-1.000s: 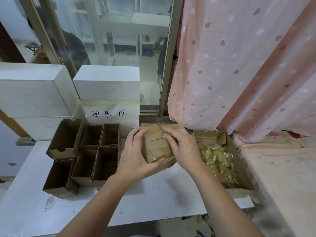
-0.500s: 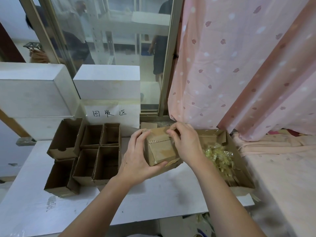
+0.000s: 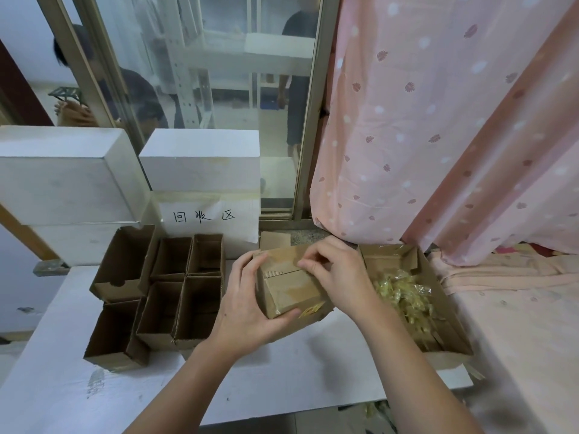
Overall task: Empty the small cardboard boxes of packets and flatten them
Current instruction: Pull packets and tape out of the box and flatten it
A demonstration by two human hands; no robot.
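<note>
head | left hand point(image 3: 247, 305) grips small cardboard box point(image 3: 288, 286) | right hand point(image 3: 338, 277) pinches its top flap

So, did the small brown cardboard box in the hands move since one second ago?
Cannot tell: the small brown cardboard box lies about as before beside the open cardboard tray.

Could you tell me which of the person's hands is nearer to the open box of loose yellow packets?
The right hand: it picks at the top of the small closed box, beside the open packet box's left wall. The left hand grips the small box's far side.
</note>
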